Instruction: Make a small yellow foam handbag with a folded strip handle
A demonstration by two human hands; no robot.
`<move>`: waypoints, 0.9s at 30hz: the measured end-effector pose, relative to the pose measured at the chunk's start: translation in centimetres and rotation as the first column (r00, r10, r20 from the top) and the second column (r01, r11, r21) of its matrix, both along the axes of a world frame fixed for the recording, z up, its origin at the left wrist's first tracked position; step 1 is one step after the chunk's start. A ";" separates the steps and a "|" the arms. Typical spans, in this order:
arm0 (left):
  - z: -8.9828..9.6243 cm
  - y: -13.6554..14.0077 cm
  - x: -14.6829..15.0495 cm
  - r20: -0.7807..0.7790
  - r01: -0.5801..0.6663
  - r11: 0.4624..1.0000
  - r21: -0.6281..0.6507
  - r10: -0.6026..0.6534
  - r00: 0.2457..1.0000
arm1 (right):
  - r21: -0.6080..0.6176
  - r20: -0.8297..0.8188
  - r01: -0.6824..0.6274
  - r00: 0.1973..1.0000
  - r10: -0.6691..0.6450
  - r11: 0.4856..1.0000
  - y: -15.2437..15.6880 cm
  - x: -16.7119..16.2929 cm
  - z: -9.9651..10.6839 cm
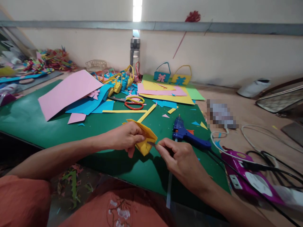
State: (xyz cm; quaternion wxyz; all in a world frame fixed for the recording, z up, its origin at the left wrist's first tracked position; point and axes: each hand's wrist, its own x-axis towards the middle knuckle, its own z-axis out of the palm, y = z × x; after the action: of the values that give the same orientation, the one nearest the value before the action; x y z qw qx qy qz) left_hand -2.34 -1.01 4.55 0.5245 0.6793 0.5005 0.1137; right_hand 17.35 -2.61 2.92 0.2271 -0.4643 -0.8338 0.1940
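Note:
My left hand (130, 137) is closed on a folded yellow paper piece (145, 147), holding it tilted just above the green work surface. My right hand (178, 157) pinches a thin, pointed metal tool (151, 143); its tip reaches the folds of the yellow paper. Most of that tool is hidden inside the fingers, so its exact kind does not show. Behind the paper lies a yellow paper strip (147, 114). To the right of the paper, a blue glue gun (189, 137) rests on the green mat (106, 126), a clear glue stick trailing from it.
Scissors (134, 103) with red and yellow handles lie beyond my hands. Pink card (71, 91) and blue sheets are at the left. Small finished paper bags (162, 75) stand against the wall. A purple power strip (246, 176) with tangled cables sits at the right.

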 end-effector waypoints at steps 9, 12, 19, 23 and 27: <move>-0.3 -0.1 0.2 0.049 0.001 1.000 0.007 -0.002 0.999 | 0.037 0.013 -0.003 1.000 0.003 0.999 0.2 0.1 -0.1; -0.2 -0.1 0.3 0.050 0.004 1.000 0.013 -0.005 0.999 | 0.030 0.008 -0.001 1.000 0.000 1.000 0.1 0.0 -0.1; -0.2 -0.1 0.3 0.073 0.017 1.000 0.026 -0.019 0.997 | 0.020 0.017 0.000 1.000 -0.001 1.000 0.1 0.0 -0.1; -0.2 -0.1 0.4 0.066 0.016 1.000 0.015 -0.016 0.998 | 0.023 0.008 -0.002 1.000 0.001 1.000 0.1 0.0 -0.2; -0.4 -0.1 0.4 0.070 0.012 1.000 0.005 -0.013 0.997 | 0.020 0.002 -0.007 1.000 0.007 1.000 0.1 -0.1 -0.3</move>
State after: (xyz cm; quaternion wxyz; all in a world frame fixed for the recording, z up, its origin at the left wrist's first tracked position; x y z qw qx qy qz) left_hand -1.89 -1.07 4.18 0.5411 0.6791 0.4772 0.1354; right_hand 17.24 -2.50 2.60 0.2301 -0.4592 -0.8376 0.1862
